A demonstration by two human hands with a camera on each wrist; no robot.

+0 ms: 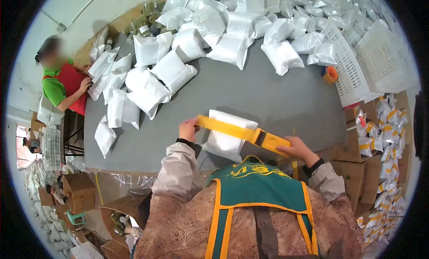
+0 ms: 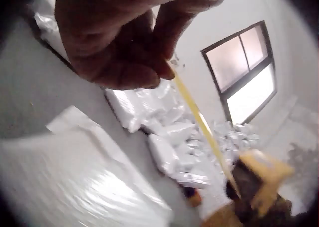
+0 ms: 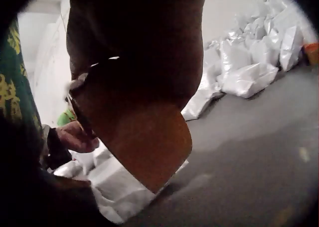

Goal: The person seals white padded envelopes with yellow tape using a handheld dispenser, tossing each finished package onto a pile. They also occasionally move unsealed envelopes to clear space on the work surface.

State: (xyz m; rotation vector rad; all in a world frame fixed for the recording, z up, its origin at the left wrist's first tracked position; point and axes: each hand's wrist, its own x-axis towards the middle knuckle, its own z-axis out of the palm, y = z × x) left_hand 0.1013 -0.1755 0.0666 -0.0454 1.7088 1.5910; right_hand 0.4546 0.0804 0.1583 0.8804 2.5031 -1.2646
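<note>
Pinching one tape strip (image 1: 226,127) spanning one parcel (image 1: 225,145), the left grip (image 1: 188,129) faces the right grip (image 1: 300,150) clasping one dispenser (image 1: 271,143).

White parcel (image 1: 225,146), glossy, lying near front edge of bench (image 1: 290,107). Yellow tape (image 1: 225,127) stretched straight above it, out from yellow-and-black dispenser (image 1: 271,142).

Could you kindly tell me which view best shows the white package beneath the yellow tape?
The head view: the white package shows nearly whole, though the tape crosses it. The left wrist view crops it; the right wrist view shows only part.
</note>
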